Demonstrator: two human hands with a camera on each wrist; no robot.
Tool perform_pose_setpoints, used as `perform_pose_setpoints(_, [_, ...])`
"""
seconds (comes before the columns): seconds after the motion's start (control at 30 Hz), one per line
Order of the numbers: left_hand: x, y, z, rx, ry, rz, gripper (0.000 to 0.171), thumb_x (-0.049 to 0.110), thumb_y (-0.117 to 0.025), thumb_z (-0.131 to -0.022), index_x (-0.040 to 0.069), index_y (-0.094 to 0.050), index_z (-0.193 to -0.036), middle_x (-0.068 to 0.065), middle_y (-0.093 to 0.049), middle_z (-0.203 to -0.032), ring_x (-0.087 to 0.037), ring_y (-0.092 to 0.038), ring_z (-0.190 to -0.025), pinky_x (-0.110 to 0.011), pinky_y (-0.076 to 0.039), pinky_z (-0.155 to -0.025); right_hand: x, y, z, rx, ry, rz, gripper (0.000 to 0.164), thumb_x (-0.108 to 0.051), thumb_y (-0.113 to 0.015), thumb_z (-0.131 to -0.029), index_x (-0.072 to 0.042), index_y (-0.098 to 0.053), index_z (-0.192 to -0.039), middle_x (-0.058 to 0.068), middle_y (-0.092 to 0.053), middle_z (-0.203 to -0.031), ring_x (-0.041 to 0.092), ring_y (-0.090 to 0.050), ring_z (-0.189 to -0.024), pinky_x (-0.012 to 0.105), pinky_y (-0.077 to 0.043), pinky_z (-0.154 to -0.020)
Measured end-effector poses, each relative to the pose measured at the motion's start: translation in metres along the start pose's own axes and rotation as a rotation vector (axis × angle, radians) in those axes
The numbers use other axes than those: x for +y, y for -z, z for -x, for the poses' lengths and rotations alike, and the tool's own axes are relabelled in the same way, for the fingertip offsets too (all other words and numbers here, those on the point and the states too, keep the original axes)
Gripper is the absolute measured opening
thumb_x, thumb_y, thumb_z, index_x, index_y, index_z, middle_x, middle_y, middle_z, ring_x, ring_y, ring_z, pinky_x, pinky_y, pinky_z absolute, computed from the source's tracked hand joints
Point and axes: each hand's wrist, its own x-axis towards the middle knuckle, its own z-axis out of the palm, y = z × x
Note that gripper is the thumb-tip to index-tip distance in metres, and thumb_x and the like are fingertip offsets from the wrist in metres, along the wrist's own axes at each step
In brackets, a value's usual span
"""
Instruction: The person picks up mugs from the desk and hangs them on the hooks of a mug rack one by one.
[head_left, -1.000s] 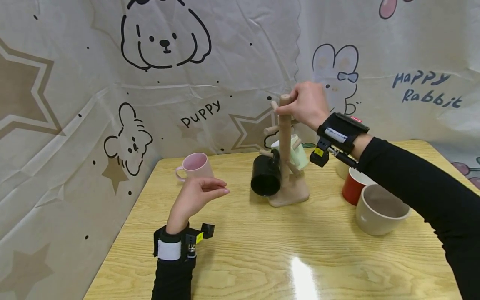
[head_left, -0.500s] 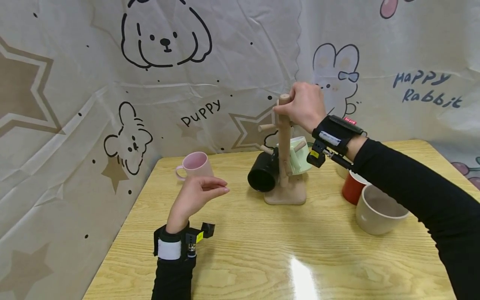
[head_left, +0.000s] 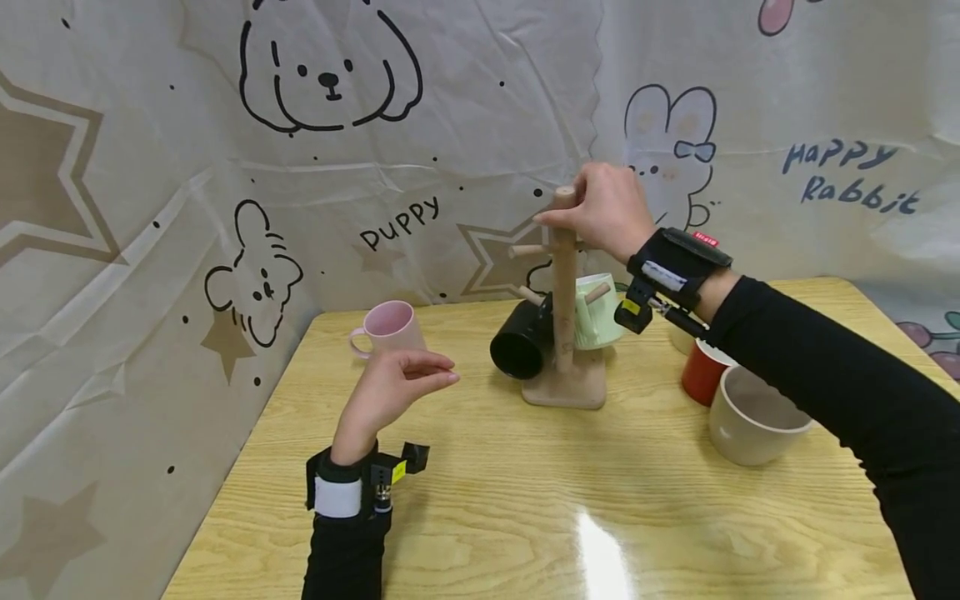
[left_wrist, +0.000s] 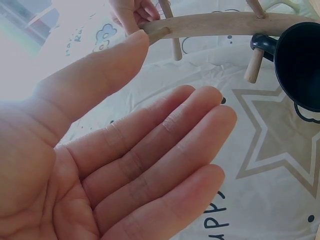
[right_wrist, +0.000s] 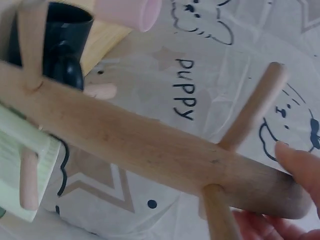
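My right hand grips the top of a wooden mug tree, its thumb and fingers around the post in the right wrist view. A black mug hangs tilted by its handle from a low peg on the left, also visible in the left wrist view. On the other side of the post is a pale green mug, partly behind a peg. My left hand hovers over the table with nothing in it, fingers fairly straight and the thumb apart from them in the left wrist view. Behind it stands a pink mug.
To the right stand a beige cup and a red mug, both partly hidden by my right arm. Another pale cup shows behind them. A printed cloth hangs behind the wooden table.
The mug tree has turned and shifted slightly left under my right hand, its base now facing squarely forward. The green mug has come further into view. My left hand stays put.
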Motion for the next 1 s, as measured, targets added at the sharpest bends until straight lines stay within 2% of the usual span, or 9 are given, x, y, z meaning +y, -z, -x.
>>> perform_pose_setpoints(0.07, [-0.001,0.0,0.001,0.001,0.006,0.001,0.022,0.019,-0.069,-0.082,0.003,-0.07,-0.098,-0.012,-0.07,-0.095,-0.02,-0.066,-0.086,-0.035,-0.053,-0.079,0.0,0.004,0.004,-0.014,0.001,-0.036,0.051,-0.043,-0.072,-0.076,-0.001,-0.061,-0.102,0.014,-0.062,-0.101,0.026,-0.055,-0.091,0.034,-0.046,-0.075])
perform_pose_setpoints(0.17, [-0.002,0.001,0.002,0.002,0.018,0.003,0.023,0.02,-0.069,-0.083,0.003,-0.07,-0.099,-0.012,-0.07,-0.096,-0.02,-0.066,-0.087,-0.035,-0.053,-0.079,0.002,0.01,0.014,0.087,0.074,-0.12,0.057,-0.041,-0.072,-0.077,-0.001,-0.059,-0.115,0.016,-0.06,-0.117,0.029,-0.053,-0.109,0.038,-0.042,-0.094])
perform_pose_setpoints(0.23, [-0.003,0.002,0.003,0.005,0.025,0.0,0.024,0.02,-0.068,-0.083,0.003,-0.07,-0.099,-0.012,-0.07,-0.096,-0.021,-0.066,-0.088,-0.035,-0.053,-0.079,0.007,0.012,0.024,0.237,0.16,-0.193,0.049,-0.032,-0.072,-0.078,0.001,-0.06,-0.113,0.017,-0.061,-0.118,0.028,-0.051,-0.116,0.038,-0.037,-0.102])
perform_pose_setpoints(0.33, [-0.004,0.003,0.004,0.008,0.031,-0.006,0.025,0.021,-0.068,-0.083,0.004,-0.07,-0.1,-0.011,-0.069,-0.098,-0.021,-0.066,-0.09,-0.036,-0.053,-0.08,0.017,0.015,0.043,0.461,0.247,-0.339,0.03,-0.017,-0.072,-0.079,0.004,-0.065,-0.1,0.016,-0.066,-0.109,0.021,-0.056,-0.113,0.031,-0.038,-0.102])
perform_pose_setpoints(0.47, [-0.003,0.005,0.004,0.01,0.029,-0.006,0.025,0.022,-0.068,-0.083,0.004,-0.07,-0.101,-0.011,-0.069,-0.099,-0.022,-0.066,-0.091,-0.036,-0.052,-0.081,0.037,0.018,0.074,0.575,0.202,-0.56,0.013,-0.006,-0.069,-0.08,0.002,-0.068,-0.091,0.0,-0.07,-0.097,0.009,-0.061,-0.105,0.025,-0.042,-0.099])
perform_pose_setpoints(0.6, [-0.002,0.006,0.003,0.008,0.036,-0.011,0.025,0.022,-0.068,-0.083,0.005,-0.069,-0.101,-0.011,-0.069,-0.099,-0.022,-0.065,-0.092,-0.037,-0.052,-0.081,0.059,0.018,0.104,0.536,0.06,-0.662,0.012,-0.006,-0.068,-0.081,-0.001,-0.069,-0.092,-0.011,-0.068,-0.095,0.005,-0.062,-0.1,0.018,-0.045,-0.093])
perform_pose_setpoints(0.83, [-0.003,0.005,0.002,0.016,0.04,-0.033,0.024,0.021,-0.068,-0.083,0.004,-0.07,-0.1,-0.011,-0.069,-0.099,-0.022,-0.066,-0.091,-0.037,-0.053,-0.081,0.097,0.012,0.134,0.334,-0.142,-0.52,0.02,-0.019,-0.067,-0.084,-0.006,-0.068,-0.099,-0.021,-0.064,-0.09,-0.006,-0.061,-0.088,0.007,-0.044,-0.078])
perform_pose_setpoints(0.9, [-0.003,0.004,0.001,0.018,0.035,-0.044,0.024,0.021,-0.069,-0.083,0.004,-0.07,-0.1,-0.011,-0.069,-0.098,-0.022,-0.066,-0.09,-0.037,-0.053,-0.08,0.107,0.008,0.137,0.254,-0.18,-0.452,0.026,-0.026,-0.066,-0.085,-0.006,-0.067,-0.102,-0.025,-0.061,-0.089,-0.009,-0.058,-0.087,0.008,-0.043,-0.078])
perform_pose_setpoints(1.0, [-0.004,0.003,0.0,0.021,0.032,-0.053,0.024,0.021,-0.069,-0.083,0.004,-0.07,-0.1,-0.011,-0.069,-0.098,-0.023,-0.066,-0.09,-0.037,-0.053,-0.08,0.118,0.002,0.137,0.148,-0.23,-0.38,0.038,-0.035,-0.063,-0.086,-0.004,-0.064,-0.109,-0.028,-0.056,-0.089,-0.013,-0.053,-0.089,0.024,-0.046,-0.09])
